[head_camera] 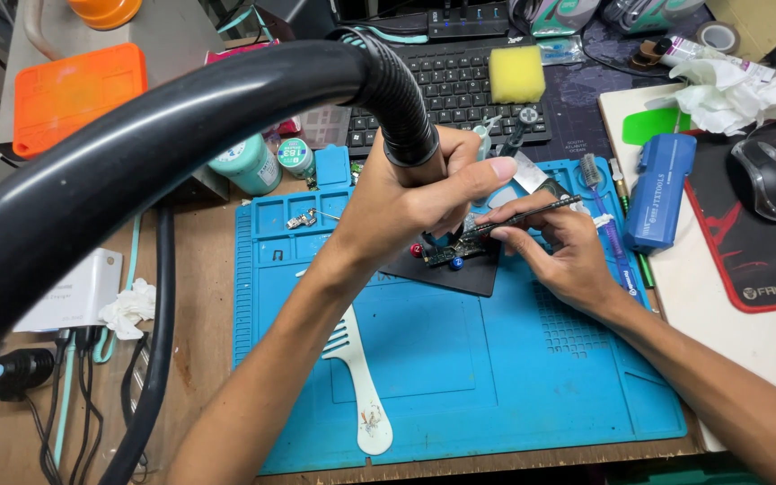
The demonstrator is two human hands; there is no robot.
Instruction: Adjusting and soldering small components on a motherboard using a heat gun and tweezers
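Observation:
My left hand [415, 193] grips the ribbed black handle of a hot-air tool [401, 112], its thick black hose [136, 153] arching over the left of the view. The nozzle points down at a small circuit board [456, 250] lying on a dark pad [460, 274] on the blue work mat [460, 377]. My right hand [554, 247] holds thin black tweezers [536, 214], their tips at the board. Red and blue round pieces sit at the board's edge.
A white comb [357, 377] lies on the mat. Behind are a keyboard [460, 85] with a yellow sponge [516, 74], small jars [249, 163], a blue tool case [659, 190], a mouse [767, 178], tissue [729, 90], and an orange tray [78, 94] at left.

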